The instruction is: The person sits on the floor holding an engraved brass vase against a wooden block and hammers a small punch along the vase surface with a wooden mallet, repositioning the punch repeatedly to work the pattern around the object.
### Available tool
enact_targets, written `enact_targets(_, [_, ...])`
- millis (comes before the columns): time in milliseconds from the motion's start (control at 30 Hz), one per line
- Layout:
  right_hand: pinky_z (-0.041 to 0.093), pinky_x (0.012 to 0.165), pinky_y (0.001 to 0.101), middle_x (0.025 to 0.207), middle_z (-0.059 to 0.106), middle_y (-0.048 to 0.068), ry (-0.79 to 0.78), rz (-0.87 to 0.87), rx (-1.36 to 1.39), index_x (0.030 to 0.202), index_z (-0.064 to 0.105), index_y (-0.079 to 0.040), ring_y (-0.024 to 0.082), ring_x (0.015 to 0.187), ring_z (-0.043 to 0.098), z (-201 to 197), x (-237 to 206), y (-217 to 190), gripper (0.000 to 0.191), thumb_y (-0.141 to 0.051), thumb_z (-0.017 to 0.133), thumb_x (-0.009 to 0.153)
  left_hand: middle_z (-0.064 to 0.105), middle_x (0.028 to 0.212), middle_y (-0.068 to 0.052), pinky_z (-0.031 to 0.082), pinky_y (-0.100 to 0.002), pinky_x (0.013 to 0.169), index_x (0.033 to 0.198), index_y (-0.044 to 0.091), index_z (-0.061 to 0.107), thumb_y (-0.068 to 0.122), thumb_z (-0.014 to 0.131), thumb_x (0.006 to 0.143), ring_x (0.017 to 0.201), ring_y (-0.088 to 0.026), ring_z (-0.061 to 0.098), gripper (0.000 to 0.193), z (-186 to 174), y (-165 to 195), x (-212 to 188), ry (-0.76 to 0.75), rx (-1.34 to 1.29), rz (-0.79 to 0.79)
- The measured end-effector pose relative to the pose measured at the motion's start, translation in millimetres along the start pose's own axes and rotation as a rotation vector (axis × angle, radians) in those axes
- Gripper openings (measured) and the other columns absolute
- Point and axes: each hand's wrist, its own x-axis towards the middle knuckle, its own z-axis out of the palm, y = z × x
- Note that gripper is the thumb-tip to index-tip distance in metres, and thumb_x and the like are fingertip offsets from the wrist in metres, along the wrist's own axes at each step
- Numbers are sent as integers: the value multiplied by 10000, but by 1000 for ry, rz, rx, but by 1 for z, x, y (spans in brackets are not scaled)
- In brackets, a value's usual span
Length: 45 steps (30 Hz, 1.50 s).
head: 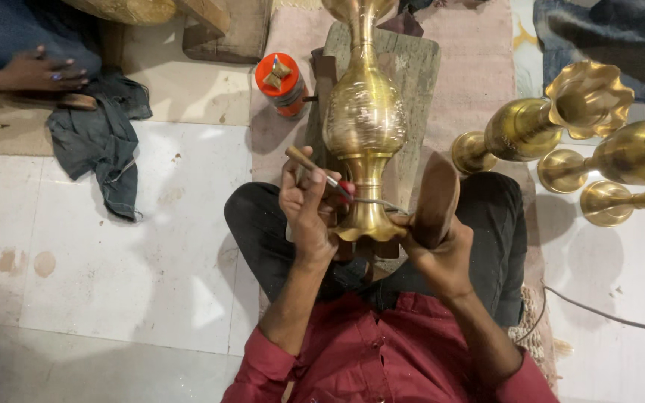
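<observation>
1. Brass vase (365, 119) lies lengthwise on a wooden board (419, 67) over the seated person's lap, foot end near, neck pointing far.
2. Left hand (309, 205) is closed round a thin chisel-like tool (321, 173), tip at the vase's stem.
3. Right hand (438, 250) is clamped on a wooden mallet (436, 200), raised just right of the foot.
4. Risk: a skewed blow could skid the tool & scar the brass, or catch the L fingers (296, 179); round vase may roll.
5. More brass vases (554, 123) lie at right; red-lidded tin (281, 82) far left.

Tiled floor (113, 261), grey cloth (102, 142), brass vases (561, 127) (lying sideways)
</observation>
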Motion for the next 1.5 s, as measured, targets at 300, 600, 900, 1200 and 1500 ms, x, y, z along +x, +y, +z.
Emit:
enact_targets(300, [605,826,310,1007,764,131,-46,109,255,991,596,-38,168,966,749,-1,7,31,253,45,760,818,726,955,-117,657,-342,738,1410,-27,506,51,663,1018,804,-191,749,430,19,26,1,-94,90,-33])
enact_targets(600, [605,875,331,1038,777,121,-122,155,393,1050,602,-31,177,977,739,-16,39,42,326,3,810,801,729,1000,-128,662,-353,810,1430,-27,509,22,680,1022,875,-190,739,445,33,11,29,-145,190,-57])
enact_targets(900, [512,734,385,977,647,230,-167,506,-296,1138,627,54,310,810,594,-90,64,14,397,-131,840,859,791,1052,-70,717,-317,805,1428,153,572,177,766,1012,919,-180,808,459,72,36,115,-914,999,143])
enact_targets(1200, [504,960,406,1277,597,218,-16,-54,-579,1613,381,-48,303,1141,604,-93,30,-17,725,-91,691,958,798,1040,-93,664,-344,762,1335,167,670,88,791,868,847,-179,806,489,125,35,121,-1401,1232,146])
enact_targets(1500, [555,887,369,1247,602,212,69,-9,-701,1601,446,-149,299,1074,642,-108,5,-13,726,-30,702,932,800,958,-102,630,-426,785,1373,219,637,117,790,865,858,-228,787,541,143,46,110,-1443,1381,118])
